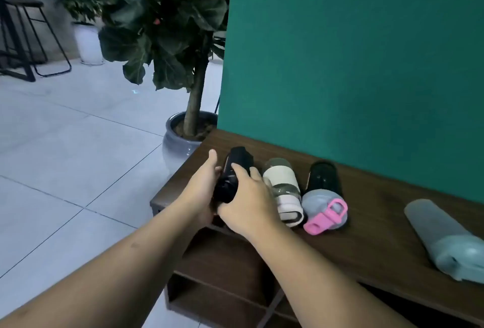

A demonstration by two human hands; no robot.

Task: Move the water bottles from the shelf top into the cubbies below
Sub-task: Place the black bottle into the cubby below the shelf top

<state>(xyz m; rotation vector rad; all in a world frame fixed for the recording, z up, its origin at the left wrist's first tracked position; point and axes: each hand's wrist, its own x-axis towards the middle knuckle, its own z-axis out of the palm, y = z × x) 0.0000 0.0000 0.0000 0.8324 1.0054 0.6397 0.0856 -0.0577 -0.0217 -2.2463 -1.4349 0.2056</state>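
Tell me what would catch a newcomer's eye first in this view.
Both hands, left hand and right hand, clasp a black bottle at the shelf top's left end. Beside it lies a bottle with a pink lid, before a teal wall.

Potted plant [167,26], stool [28,28], teal wall [353,52]

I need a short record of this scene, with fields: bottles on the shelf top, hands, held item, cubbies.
bottles on shelf top: four, all lying down: black bottle, white bottle, dark bottle with pink-and-grey lid, pale grey-green bottle
hands: left hand and right hand, both on the black bottle
held item: black bottle, at the left end of the shelf top
cubbies: no bottle visible inside
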